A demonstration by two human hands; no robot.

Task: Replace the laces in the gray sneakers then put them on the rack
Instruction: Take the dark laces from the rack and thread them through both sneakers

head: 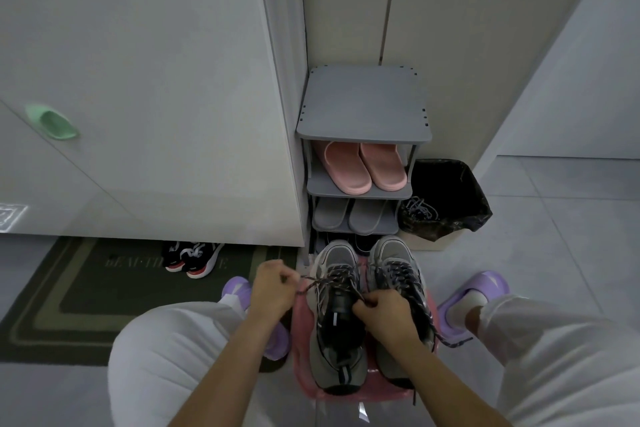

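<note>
Both hands grip the dark speckled lace of the left sneaker, which rests on a pink stool between the person's knees, toe pointing away. The left hand pinches one end of that lace out past the sneaker's left side, its fingers curled tight around the lace and the strand drawn taut from the eyelets. The right hand pinches another part of the lace over the black tongue, knuckles up, fingers closed on it. Just beside it on the same stool stands the right sneaker, already threaded with the same kind of lace, a loose end trailing off its outer side. Purple slippers cover the person's feet on the tiled floor on either side of the stool. To the left lies a dark doormat, with black and red shoes at its far edge, partly hidden under a white panel. Just beyond the sneakers' toes stands the gray rack, with pink slippers on the second shelf and gray slippers below them. Beside the rack on the right, a bin lined with a black bag holds a tangle of gray laces.
</note>
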